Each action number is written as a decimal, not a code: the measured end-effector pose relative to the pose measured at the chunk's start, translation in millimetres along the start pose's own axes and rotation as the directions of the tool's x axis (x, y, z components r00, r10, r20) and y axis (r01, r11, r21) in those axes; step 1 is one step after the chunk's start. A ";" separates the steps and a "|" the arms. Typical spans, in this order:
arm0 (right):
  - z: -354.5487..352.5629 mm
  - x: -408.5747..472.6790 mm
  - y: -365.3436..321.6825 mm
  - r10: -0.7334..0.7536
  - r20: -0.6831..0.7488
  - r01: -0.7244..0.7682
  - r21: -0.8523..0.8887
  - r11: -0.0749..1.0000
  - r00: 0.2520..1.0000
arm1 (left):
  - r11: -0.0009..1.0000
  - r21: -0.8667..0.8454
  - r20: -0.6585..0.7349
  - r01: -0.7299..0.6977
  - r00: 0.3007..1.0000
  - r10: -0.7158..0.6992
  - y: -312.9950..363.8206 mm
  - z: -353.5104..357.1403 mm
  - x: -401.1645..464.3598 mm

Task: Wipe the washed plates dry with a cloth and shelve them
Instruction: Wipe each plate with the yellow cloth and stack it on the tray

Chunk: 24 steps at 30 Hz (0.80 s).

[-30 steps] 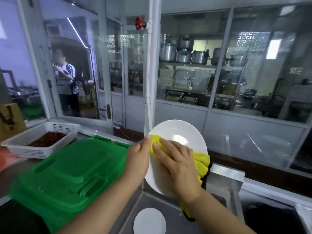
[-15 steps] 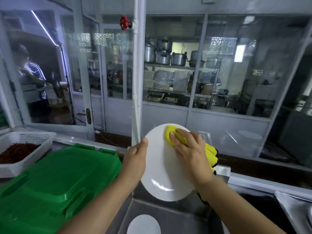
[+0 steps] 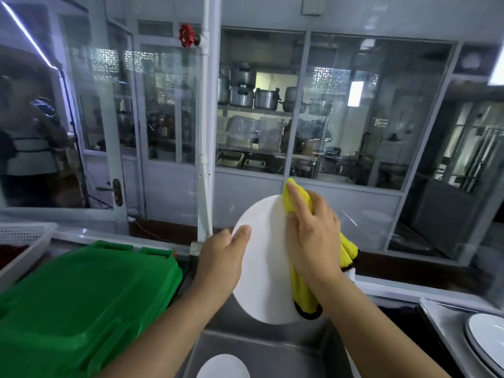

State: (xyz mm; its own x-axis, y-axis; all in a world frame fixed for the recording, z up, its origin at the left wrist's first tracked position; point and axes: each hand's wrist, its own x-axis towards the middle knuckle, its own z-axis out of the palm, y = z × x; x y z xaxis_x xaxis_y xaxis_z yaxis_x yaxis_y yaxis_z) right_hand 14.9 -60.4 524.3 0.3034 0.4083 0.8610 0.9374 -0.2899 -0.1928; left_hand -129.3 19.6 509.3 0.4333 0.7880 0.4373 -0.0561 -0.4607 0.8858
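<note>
Commercial kitchen behind glass partitions, with steel stockpots (image 3: 246, 91) stacked on a shelf at upper centre and a red valve wheel (image 3: 186, 35) on a white pipe near the top. Stainless steel sink (image 3: 261, 347) at bottom centre, under both arms.

Held up at the middle of the frame, tilted nearly on edge: a round white plate (image 3: 263, 257), face toward the camera. Gripped at its left rim by the left hand (image 3: 222, 264), thumb lying over the front of the rim, remaining fingers hidden behind. Pressed against the plate's right side and upper rim: a yellow microfibre cloth with dark edging (image 3: 298, 203), pinned there by the right hand (image 3: 313, 236) with fingers curled over it, index finger stretched toward the cloth's top corner. Cloth tail hanging below the wrist, past the plate's lower right edge (dark trim showing at the bottom).

Another round white plate (image 3: 223, 367), lying flat in the sink at the bottom edge. More white plates with a dark rim line (image 3: 484, 339) stacked at lower right on a steel surface. Green plastic lidded bin (image 3: 81, 304) filling the lower left. White perforated plastic basket (image 3: 26, 242) at the left edge, reddish contents inside, blurred. Blurred reflection of a person in the glass at far left.
</note>
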 end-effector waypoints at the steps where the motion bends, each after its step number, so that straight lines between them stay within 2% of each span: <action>1: -2.9 -3.4 1.1 0.087 -0.010 -0.087 0.009 0.996 0.996 | 1.000 -0.023 -0.013 -0.006 1.000 0.006 0.8 -1.0 -1.4; 4: -3.1 -12.8 4.9 0.329 0.029 -0.330 0.050 0.942 0.944 | 0.999 -0.051 -0.029 -0.002 1.000 0.000 -3.6 0.1 -6.3; 6: -7.5 -14.3 8.7 0.327 0.046 -0.329 0.045 0.943 0.944 | 0.995 -0.077 0.059 0.056 0.997 -0.051 -9.7 0.8 -8.7; 8: -14.7 -12.7 13.1 0.265 0.070 -0.265 0.000 0.964 0.962 | 0.983 -0.081 0.211 0.163 0.967 -0.143 -12.0 -4.0 -6.3; 10: -19.6 -11.2 15.8 0.184 0.089 -0.179 -0.063 0.982 0.979 | 0.963 -0.057 0.357 0.264 0.906 -0.227 -8.6 -9.4 2.3; 12: -22.3 -12.3 14.2 0.055 0.083 -0.046 -0.111 0.993 0.995 | 0.957 -0.034 0.432 0.288 0.868 -0.246 0.7 -10.9 11.2; 14: -24.8 -13.0 10.5 -0.049 0.065 0.057 -0.126 0.990 0.997 | 0.970 -0.010 0.444 0.242 0.871 -0.212 7.2 -8.1 17.7; 17: -28.3 -11.4 11.4 -0.142 0.013 0.142 -0.142 0.980 0.990 | 0.991 0.057 0.390 0.123 0.911 -0.136 8.7 -0.9 14.9; 21: -26.0 -9.6 8.1 -0.378 0.039 0.376 -0.239 0.895 0.925 | 0.996 0.079 0.367 0.035 0.928 -0.061 12.1 16.3 5.2; 24: -24.8 -5.8 8.4 -0.418 0.011 0.411 -0.210 0.887 0.908 | 0.997 0.070 0.309 -0.024 0.951 0.001 18.4 22.3 -0.8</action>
State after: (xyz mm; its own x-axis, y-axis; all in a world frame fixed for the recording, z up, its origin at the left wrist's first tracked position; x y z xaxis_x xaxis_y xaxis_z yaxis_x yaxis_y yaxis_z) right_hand 16.8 -86.8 529.4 -0.1147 0.5020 0.8572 0.9203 -0.2712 0.2819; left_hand -110.6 1.4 521.7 0.6899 0.6228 0.3688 -0.0031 -0.5070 0.8619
